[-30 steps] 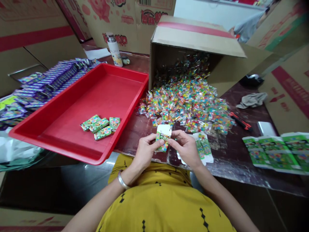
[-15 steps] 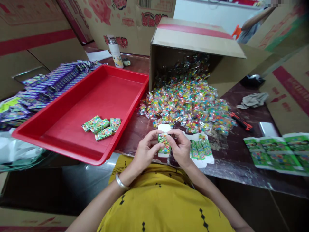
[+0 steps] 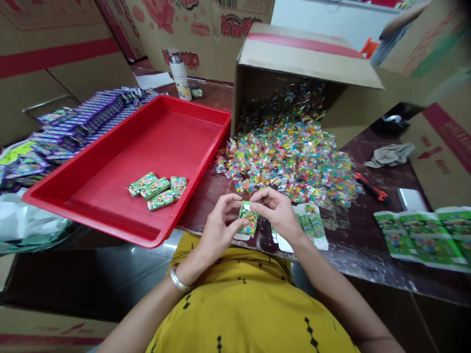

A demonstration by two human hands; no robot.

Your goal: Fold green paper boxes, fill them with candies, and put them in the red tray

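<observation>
A small green printed candy box (image 3: 248, 221) is held upright at the table's front edge, between my two hands. My left hand (image 3: 225, 220) grips its left side with thumb and fingers. At its top, my right hand (image 3: 274, 208) pinches the end flap, which is folded over; a bit of white shows there. Beside my right hand lie flat green-and-white cartons (image 3: 312, 226). Just beyond my hands spreads a heap of clear candy packets (image 3: 287, 157), spilling from a cardboard box (image 3: 309, 51) on its side. Several filled-looking green boxes (image 3: 160, 200) rest in the red tray (image 3: 121, 142).
Purple packs (image 3: 95, 115) are stacked left of the tray. A white bottle (image 3: 180, 78) stands behind it. To the right are a red-and-black cutter (image 3: 371, 187), a grey cloth (image 3: 390, 154) and more flat green cartons (image 3: 419, 238). Another person's arm (image 3: 403, 22) shows at the back right.
The white top flap that stood up from the box is now folded down. My right hand has shifted up over the box's top. The whole view has moved slightly.
</observation>
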